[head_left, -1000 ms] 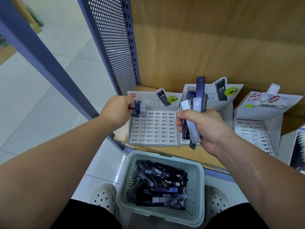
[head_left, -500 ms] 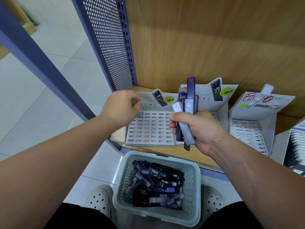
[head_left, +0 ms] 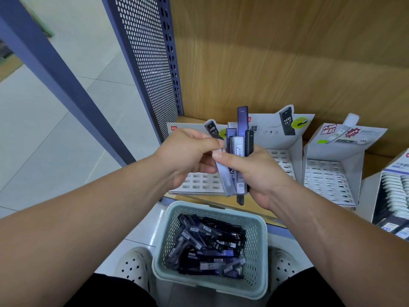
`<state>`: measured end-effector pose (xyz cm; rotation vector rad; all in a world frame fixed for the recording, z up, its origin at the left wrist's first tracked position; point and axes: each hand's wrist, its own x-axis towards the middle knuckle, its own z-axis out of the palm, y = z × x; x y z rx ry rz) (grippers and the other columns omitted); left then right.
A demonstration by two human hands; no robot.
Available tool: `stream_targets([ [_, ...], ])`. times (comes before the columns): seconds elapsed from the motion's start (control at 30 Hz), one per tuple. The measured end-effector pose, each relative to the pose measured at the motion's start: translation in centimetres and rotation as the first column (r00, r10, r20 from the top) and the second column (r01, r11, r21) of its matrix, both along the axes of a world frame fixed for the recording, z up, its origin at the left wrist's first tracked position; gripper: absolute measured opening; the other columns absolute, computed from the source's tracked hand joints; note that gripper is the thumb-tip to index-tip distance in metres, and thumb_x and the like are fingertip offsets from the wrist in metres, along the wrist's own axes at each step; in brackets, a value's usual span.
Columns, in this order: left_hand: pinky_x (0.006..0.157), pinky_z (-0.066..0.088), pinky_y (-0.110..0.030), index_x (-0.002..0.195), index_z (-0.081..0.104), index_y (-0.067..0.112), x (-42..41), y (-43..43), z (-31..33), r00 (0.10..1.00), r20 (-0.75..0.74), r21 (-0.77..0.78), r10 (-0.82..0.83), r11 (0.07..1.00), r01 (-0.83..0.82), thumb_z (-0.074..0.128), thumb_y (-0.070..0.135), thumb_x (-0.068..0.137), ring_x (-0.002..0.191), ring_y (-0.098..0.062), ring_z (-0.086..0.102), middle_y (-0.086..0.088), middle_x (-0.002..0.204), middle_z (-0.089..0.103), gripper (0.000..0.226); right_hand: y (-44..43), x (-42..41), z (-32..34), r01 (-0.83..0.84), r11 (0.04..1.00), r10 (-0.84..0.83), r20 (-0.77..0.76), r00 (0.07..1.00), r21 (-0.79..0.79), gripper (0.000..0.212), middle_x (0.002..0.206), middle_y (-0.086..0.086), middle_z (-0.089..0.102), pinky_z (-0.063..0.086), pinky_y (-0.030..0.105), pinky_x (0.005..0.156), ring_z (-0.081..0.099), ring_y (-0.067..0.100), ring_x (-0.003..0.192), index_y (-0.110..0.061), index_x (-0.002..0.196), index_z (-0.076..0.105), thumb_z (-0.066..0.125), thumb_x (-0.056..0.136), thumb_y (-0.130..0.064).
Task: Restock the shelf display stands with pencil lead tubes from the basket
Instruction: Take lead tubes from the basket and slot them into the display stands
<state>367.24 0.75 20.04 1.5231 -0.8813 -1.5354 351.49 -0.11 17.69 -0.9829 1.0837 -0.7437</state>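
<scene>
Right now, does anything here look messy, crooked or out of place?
Only mild things. The tubes in the basket lie in a jumbled heap, pointing every way. The bundle in the right hand is uneven, one tube sticking well above the rest. The left hand pinches one. Nothing looks spilled or damaged.

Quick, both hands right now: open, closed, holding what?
Left hand: fingers pinched on the top of one pencil lead tube in the bundle.
Right hand: closed around a bundle of pencil lead tubes, held upright above the basket.
</scene>
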Motion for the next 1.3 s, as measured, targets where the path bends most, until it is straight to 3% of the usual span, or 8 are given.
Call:
stream_targets([
  [0.17, 0.050, 0.054, -0.028, 0.087, 0.072, 0.005, 0.6, -0.1, 0.0, 0.995, 0.004, -0.032, 0.104, 0.994, -0.104, 0.070, 0.007, 0.089, 0.055, -0.020, 0.062, -0.016, 0.077, 0.070, 0.004, -0.6, -0.1, -0.1, 0.037, 0.999, -0.037, -0.023, 0.999, 0.028, 0.031, 0.098, 0.004, 0.079, 0.059, 0.039, 0.082, 0.074, 0.022, 0.092, -0.012, 0.109, 0.074, 0.083, 0.080, -0.010],
  [0.37, 0.055, 0.055, -0.029, 0.089, 0.070, 0.005, 1.4, -0.5, -0.6, 0.963, 0.049, -0.119, 0.266, 0.959, -0.259, 0.070, 0.007, 0.090, 0.062, -0.022, 0.069, -0.012, 0.077, 0.075, 0.002, -0.6, -0.1, -0.3, 0.017, 0.999, -0.017, 0.011, 1.000, 0.049, 0.021, 0.074, 0.000, 0.074, 0.052, 0.030, 0.052, 0.067, 0.014, 0.059, -0.012, 0.098, 0.070, 0.079, 0.082, -0.001],
  [0.63, 0.068, 0.061, -0.031, 0.093, 0.069, 0.005, 2.9, -1.4, -0.3, 0.991, -0.127, -0.044, 0.038, 0.998, -0.044, 0.067, 0.002, 0.088, 0.081, -0.025, 0.074, -0.016, 0.091, 0.076, 0.006, -0.8, -0.2, -1.2, 0.061, 0.998, -0.057, -0.121, 0.991, 0.033, 0.033, 0.093, 0.008, 0.079, 0.062, 0.045, 0.075, 0.075, 0.027, 0.085, -0.010, 0.106, 0.072, 0.082, 0.076, -0.001],
  [0.73, 0.069, 0.062, -0.030, 0.099, 0.072, 0.004, 3.7, -1.6, 0.3, 0.988, -0.153, -0.023, -0.024, 1.000, 0.021, 0.066, 0.000, 0.087, 0.080, -0.023, 0.073, -0.018, 0.094, 0.075, 0.014, -0.6, -0.1, -1.0, 0.060, 0.997, -0.056, -0.079, 0.995, 0.045, 0.031, 0.090, 0.006, 0.079, 0.059, 0.039, 0.069, 0.074, 0.023, 0.079, -0.010, 0.105, 0.072, 0.080, 0.077, 0.001],
  [0.87, 0.064, 0.059, -0.028, 0.095, 0.074, 0.006, 5.2, -2.4, 0.1, 0.989, 0.149, -0.144, 0.007, 0.989, 0.015, 0.067, 0.000, 0.089, 0.075, -0.019, 0.070, -0.012, 0.086, 0.076, 0.011, -1.0, -0.3, -1.0, 0.101, 0.994, -0.099, -0.070, 0.993, 0.036, 0.024, 0.075, 0.003, 0.072, 0.055, 0.033, 0.064, 0.069, 0.019, 0.067, -0.013, 0.093, 0.066, 0.081, 0.079, -0.002],
  [1.03, 0.075, 0.062, -0.037, 0.084, 0.073, 0.021, 8.2, -2.9, -4.1, 0.744, 0.656, -0.238, 0.128, 0.970, 0.042, 0.077, 0.015, 0.085, 0.074, -0.019, 0.071, -0.001, 0.077, 0.073, 0.007, -1.4, -1.1, -1.4, 0.158, 0.985, -0.149, -0.114, 0.982, 0.071, 0.031, 0.074, 0.004, 0.070, 0.057, 0.036, 0.067, 0.069, 0.018, 0.063, -0.007, 0.103, 0.065, 0.083, 0.078, -0.006],
  [1.2, 0.074, 0.055, -0.018, 0.082, 0.068, 0.026, 7.5, -2.9, -6.4, 0.578, 0.807, -0.295, 0.122, 0.931, 0.216, 0.075, 0.010, 0.084, 0.072, 0.002, 0.062, 0.011, 0.079, 0.066, 0.017, -1.5, -1.6, -1.5, 0.163, 0.983, -0.152, -0.122, 0.981, 0.085, 0.038, 0.074, 0.005, 0.070, 0.057, 0.035, 0.064, 0.068, 0.019, 0.065, 0.001, 0.111, 0.066, 0.082, 0.078, -0.006],
  [1.3, 0.079, 0.056, -0.028, 0.087, 0.075, 0.018, 7.1, -3.1, -7.3, 0.503, 0.861, -0.251, 0.078, 0.925, 0.286, 0.071, 0.006, 0.084, 0.075, -0.008, 0.064, 0.008, 0.081, 0.067, 0.013, -1.5, -1.8, -1.4, 0.163, 0.983, -0.152, -0.129, 0.980, 0.085, 0.035, 0.080, 0.009, 0.070, 0.057, 0.034, 0.061, 0.068, 0.018, 0.065, 0.000, 0.110, 0.066, 0.082, 0.079, -0.005],
])
